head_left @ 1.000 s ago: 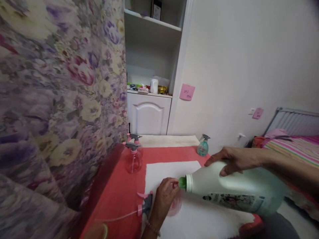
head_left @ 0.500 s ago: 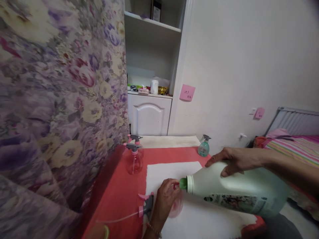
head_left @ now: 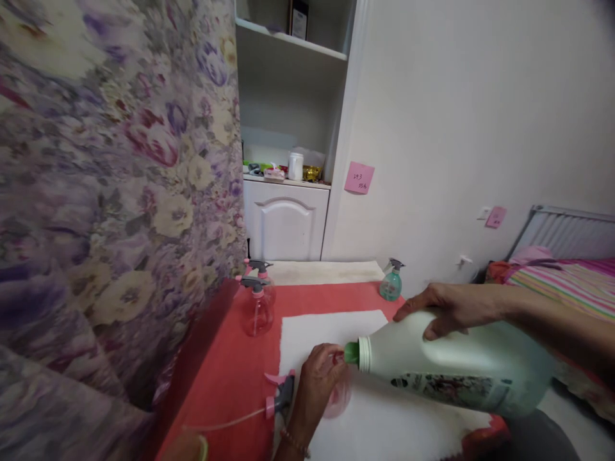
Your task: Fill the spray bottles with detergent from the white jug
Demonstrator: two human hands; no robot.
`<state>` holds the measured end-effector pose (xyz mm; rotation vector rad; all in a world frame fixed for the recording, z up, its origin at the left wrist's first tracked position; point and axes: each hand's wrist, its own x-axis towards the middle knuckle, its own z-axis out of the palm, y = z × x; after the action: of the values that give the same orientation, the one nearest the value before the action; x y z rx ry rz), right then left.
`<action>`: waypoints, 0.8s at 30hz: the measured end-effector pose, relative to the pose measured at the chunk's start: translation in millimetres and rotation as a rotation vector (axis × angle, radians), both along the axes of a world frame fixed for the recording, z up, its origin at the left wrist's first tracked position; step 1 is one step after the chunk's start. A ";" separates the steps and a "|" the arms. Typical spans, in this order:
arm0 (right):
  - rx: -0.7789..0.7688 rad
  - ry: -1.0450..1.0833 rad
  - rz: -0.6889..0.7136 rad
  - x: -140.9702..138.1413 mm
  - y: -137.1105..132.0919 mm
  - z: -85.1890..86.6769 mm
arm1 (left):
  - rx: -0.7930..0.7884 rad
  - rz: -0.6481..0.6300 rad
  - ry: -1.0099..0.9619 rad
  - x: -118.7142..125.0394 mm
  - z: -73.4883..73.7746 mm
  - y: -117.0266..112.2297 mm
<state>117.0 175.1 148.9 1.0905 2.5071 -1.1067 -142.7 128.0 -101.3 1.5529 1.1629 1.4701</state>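
My left hand is closed around the neck of a clear pink bottle standing on the white sheet. In my right hand is a large pale green jug, held from above and tipped on its side. Its green spout points left, right at the pink bottle's mouth; whether liquid is flowing I cannot tell. Left of my left wrist lies a pink and grey spray head with a long thin tube.
Two pink spray bottles stand at the back left of the red table cover. A green spray bottle is at the back right. A floral curtain borders the left side; a white cabinet stands behind.
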 end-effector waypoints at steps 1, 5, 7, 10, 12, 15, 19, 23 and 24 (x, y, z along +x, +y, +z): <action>-0.003 0.002 0.000 0.2 0.1 0.0 | 0.001 0.002 -0.001 0.0 -0.4 0.3; -0.003 -0.002 0.000 0.9 0.4 -0.5 | 0.024 -0.005 0.021 -0.4 -2.4 1.1; 0.001 -0.004 0.004 1.0 0.3 -0.7 | 0.033 -0.008 0.025 -0.8 -2.0 0.6; 0.005 0.001 0.011 1.0 0.2 -0.5 | 0.041 -0.002 0.013 -1.7 0.8 -1.3; 0.006 0.001 0.009 0.9 0.0 -0.1 | 0.044 0.003 0.008 -2.1 2.7 -2.5; 0.002 -0.007 0.012 1.0 -0.1 0.6 | 0.040 0.011 0.016 -2.4 3.8 -2.8; 0.000 -0.012 0.011 1.1 -0.1 0.9 | 0.032 0.013 0.014 -2.0 3.8 -2.1; 0.006 -0.027 0.005 0.8 0.4 0.9 | 0.034 0.000 0.014 -1.5 5.2 -2.8; 0.012 -0.030 0.004 0.7 0.5 1.0 | 0.037 -0.002 0.017 -1.4 5.4 -3.0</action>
<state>117.7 175.6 150.0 1.0972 2.4951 -1.0671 -144.1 125.0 -95.9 1.5937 1.1491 1.4873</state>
